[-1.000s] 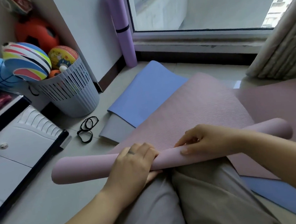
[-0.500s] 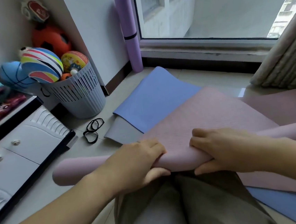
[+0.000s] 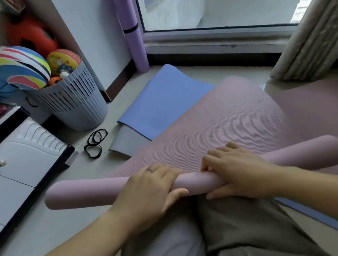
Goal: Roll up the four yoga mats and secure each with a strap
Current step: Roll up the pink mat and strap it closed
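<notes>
i see my left hand (image 3: 149, 188) wrapped over the top of the rolled part of the pink mat (image 3: 231, 121), fingers curled forward across it and the thumb tucked under the near side, with a ring on one finger. my right hand (image 3: 233, 174) grips the same roll just beside it, fingers pressed onto the flat mat where it meets the roll and the thumb underneath. the roll lies crosswise over my lap, its left end sticking out over the floor (image 3: 49, 228) and its right end reaching past my right wrist; the unrolled stretch runs away from me toward the window (image 3: 213, 1). under that mat a blue mat (image 3: 161, 99) spreads flat on the floor, showing on the far left and again as a strip near my right knee, with a grey layer peeking out at its near left corner. another pink mat (image 3: 317, 113) lies flat on the right, partly under the one i hold. a purple mat (image 3: 132, 30), already rolled and bound with a dark strap, stands upright in the corner by the window frame. a few black straps (image 3: 95, 142) lie loose on the floor, near the blue mat's corner and a grey slatted basket (image 3: 75, 104) full of colourful balls. a white cabinet (image 3: 18, 161) sits at the left, and a curtain (image 3: 310, 38) hangs at the right.
</notes>
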